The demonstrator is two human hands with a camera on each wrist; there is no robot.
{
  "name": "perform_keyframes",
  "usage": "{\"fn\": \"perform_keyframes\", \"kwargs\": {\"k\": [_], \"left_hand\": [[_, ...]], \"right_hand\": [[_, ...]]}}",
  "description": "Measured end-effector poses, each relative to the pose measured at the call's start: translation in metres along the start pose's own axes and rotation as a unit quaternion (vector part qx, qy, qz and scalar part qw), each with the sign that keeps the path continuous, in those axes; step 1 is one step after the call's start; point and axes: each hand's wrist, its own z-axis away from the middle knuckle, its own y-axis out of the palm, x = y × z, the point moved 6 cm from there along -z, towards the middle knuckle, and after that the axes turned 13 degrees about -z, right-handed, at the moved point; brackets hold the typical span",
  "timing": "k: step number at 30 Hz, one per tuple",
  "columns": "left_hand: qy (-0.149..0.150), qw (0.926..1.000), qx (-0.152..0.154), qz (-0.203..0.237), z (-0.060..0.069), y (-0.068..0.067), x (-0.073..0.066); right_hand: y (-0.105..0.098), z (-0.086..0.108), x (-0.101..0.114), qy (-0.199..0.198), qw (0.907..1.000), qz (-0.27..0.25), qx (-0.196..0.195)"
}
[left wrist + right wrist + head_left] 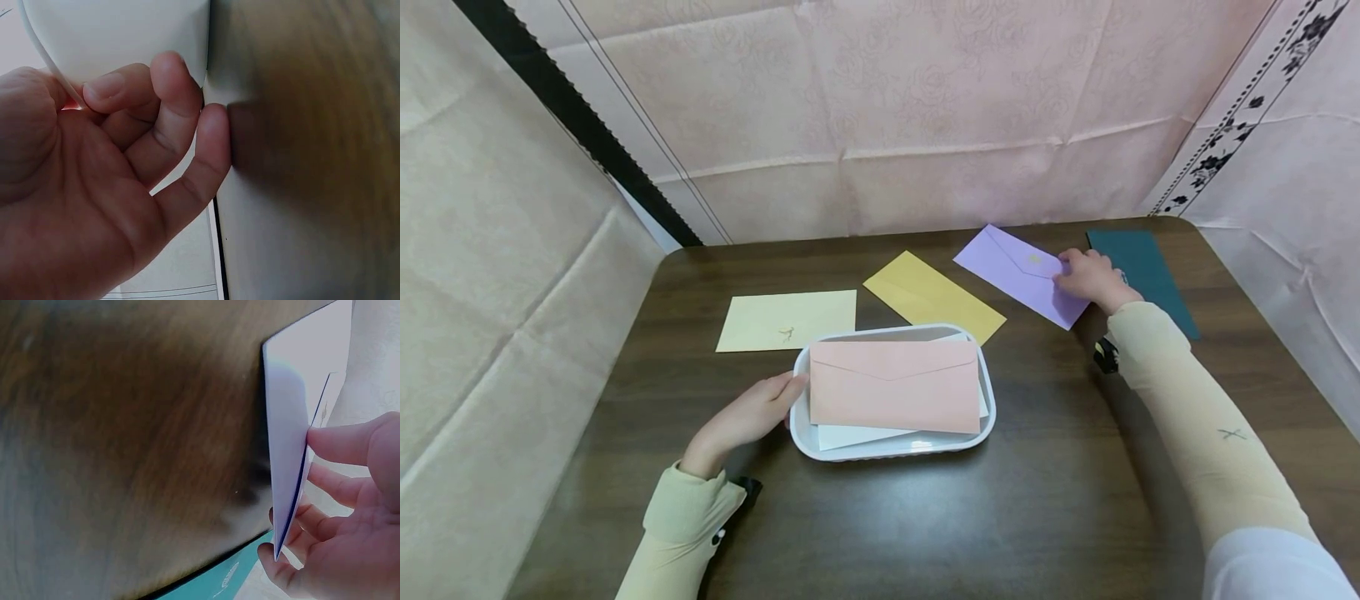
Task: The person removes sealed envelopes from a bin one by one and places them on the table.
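Observation:
My left hand (765,408) holds the left end of a white tray (801,433), its thumb at the rim. In the left wrist view the fingers (172,84) curl against the tray's outer wall. A pink envelope (895,396) lies on top of white paper (857,436) inside the tray. Farther right, my right hand (1093,279) pinches the lower right part of a purple envelope (1011,265). The right wrist view has the thumb on the face of that purple envelope (287,406), with fingertips showing past its edge.
A pale yellow envelope or card (790,321) lies behind the tray on the left. Beside it a gold envelope (932,296) sits at a slant. At the far right a dark green envelope (1142,271) lies partly behind the right hand. Cloth walls (925,125) surround the brown table (880,533).

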Motion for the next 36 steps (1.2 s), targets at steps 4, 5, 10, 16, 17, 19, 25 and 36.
{"fn": "perform_keyframes", "kwargs": {"k": [4,5,10,16,17,19,25,36], "left_hand": [[-0.003,1.0000,-0.002,0.001,-0.0001,0.0002,0.0002],[-0.004,1.0000,-0.002,0.000,0.0001,0.0000,0.0004],[-0.003,1.0000,-0.003,-0.001,0.0001,-0.0006,0.0006],[0.001,1.0000,-0.004,-0.006,-0.0008,-0.0005,0.0009],[0.002,1.0000,-0.005,-0.008,-0.0007,-0.0003,0.0011],[0.002,1.0000,-0.005,-0.008,-0.0009,0.0001,0.0017],[0.001,1.0000,-0.002,0.004,-0.0018,0.0009,0.0024],[0.003,1.0000,-0.008,-0.003,-0.0012,0.0011,0.0018]], "right_hand": [[-0.0016,-0.0022,0.0001,0.001,1.0000,0.004,0.000],[-0.0020,-0.0029,0.0005,0.001,1.0000,0.006,0.000],[-0.0026,-0.0051,0.0030,0.001,0.9999,0.004,-0.011],[-0.0033,-0.0061,0.0018,0.008,0.9993,-0.007,-0.036],[-0.0034,-0.0060,0.0015,0.009,0.9992,-0.007,-0.038],[-0.0031,-0.0059,0.0014,0.011,0.9991,-0.007,-0.041],[-0.0018,-0.0061,0.0003,0.018,0.9990,-0.014,-0.039],[0.0000,-0.0057,0.0000,0.017,0.9990,-0.020,-0.036]]}}
